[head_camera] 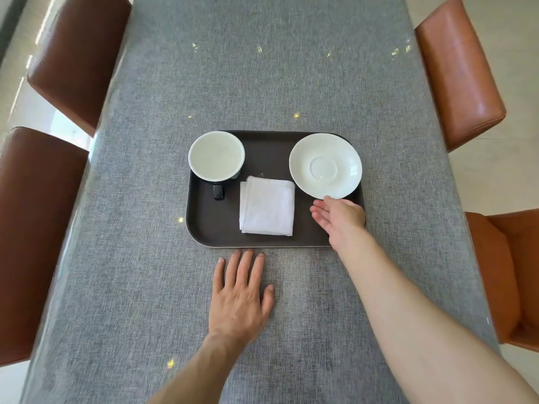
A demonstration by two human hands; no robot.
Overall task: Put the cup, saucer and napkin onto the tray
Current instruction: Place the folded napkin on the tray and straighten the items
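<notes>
A dark brown tray [213,225] lies on the grey table. In its far left corner stands a cup [216,160], white inside, dark outside, its handle pointing toward me. A folded white napkin [267,206] rests in the tray's middle. A white saucer [325,166] sits at the tray's far right, slightly over the rim. My right hand [339,217] hovers over the tray's near right corner, fingers apart, fingertips at the saucer's near edge; whether they touch it I cannot tell. My left hand [240,293] lies flat on the table just before the tray, holding nothing.
The grey tablecloth [262,83] stretches far ahead. Brown leather chairs [78,53] stand along the left side and orange-brown chairs [458,71] along the right, pushed close to the table edges.
</notes>
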